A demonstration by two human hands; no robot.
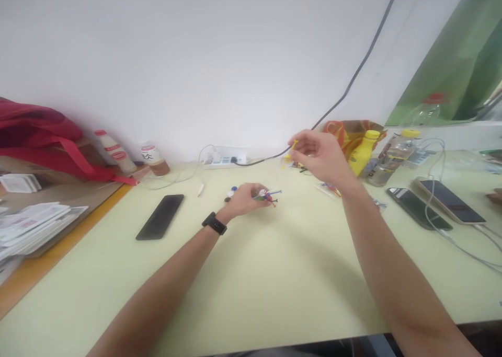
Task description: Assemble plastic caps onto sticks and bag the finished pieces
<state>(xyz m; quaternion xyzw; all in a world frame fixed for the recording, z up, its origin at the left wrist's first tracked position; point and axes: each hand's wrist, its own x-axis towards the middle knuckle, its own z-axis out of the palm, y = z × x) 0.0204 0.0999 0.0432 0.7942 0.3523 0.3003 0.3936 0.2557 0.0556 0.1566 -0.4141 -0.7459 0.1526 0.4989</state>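
My left hand (247, 199), with a black band on its wrist, is closed around a small bundle of colourful thin pieces (267, 195) in red, blue, green and white, whose ends stick out to the right. Just behind that hand lie several small round pieces (231, 194) in blue, white and black, partly hidden. Higher up and to the right, my right hand (314, 150) pinches a small yellow piece (294, 145) between thumb and fingertips. Its exact kind is too small and blurred to tell. Below the right wrist, more small coloured pieces (331, 188) lie on the table.
A black phone (160, 217) lies at left; two phones (419, 208) with cables lie at right. A power strip (223, 157) sits by the wall. Bottles stand both sides, including a yellow bottle (364, 152). Papers (35, 223) and a red bag (39, 127) are far left.
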